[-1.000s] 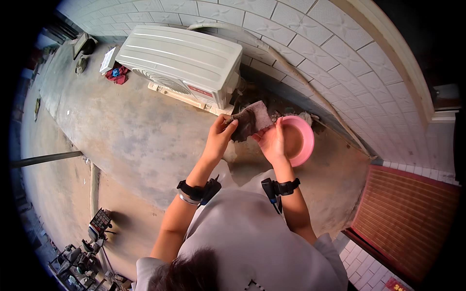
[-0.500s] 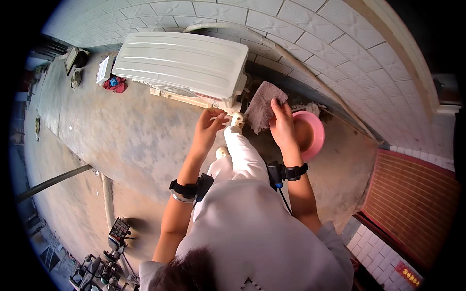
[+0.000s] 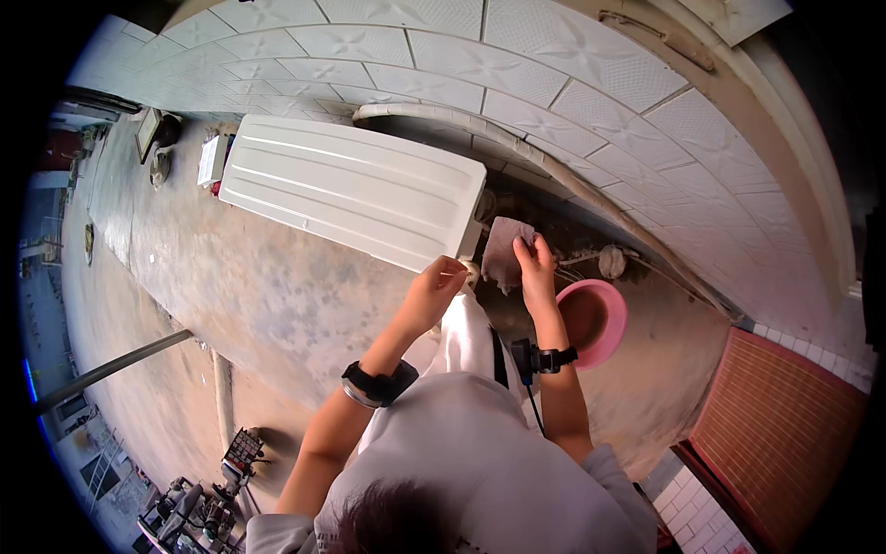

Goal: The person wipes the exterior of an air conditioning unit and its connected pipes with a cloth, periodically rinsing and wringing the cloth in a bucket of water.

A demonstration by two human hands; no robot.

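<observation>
A damp-looking greyish-pink cloth (image 3: 506, 251) hangs from my right hand (image 3: 537, 277), gripped at its right edge between thumb and fingers. To the left of it, my left hand (image 3: 436, 292) is at the near right corner of a cream-white outdoor air conditioner unit (image 3: 351, 185). Its fingers are curled together and I see nothing in them. Whether this hand touches the unit I cannot tell. A pink basin (image 3: 616, 325) with brownish water (image 3: 583, 319) stands on the ground beside my right forearm.
Behind the unit runs a white tiled wall (image 3: 443, 60) with a wrapped pipe (image 3: 563, 171) along it. A reddish-brown slatted panel (image 3: 775, 406) is at the right. A metal bar (image 3: 115, 371) and a parked vehicle (image 3: 198, 512) are at the left.
The view has shifted, so the unit and basin appear lower. My left hand has moved toward the unit's near right corner, fingers curling closer together. The cloth appears smaller, still in my right hand.
</observation>
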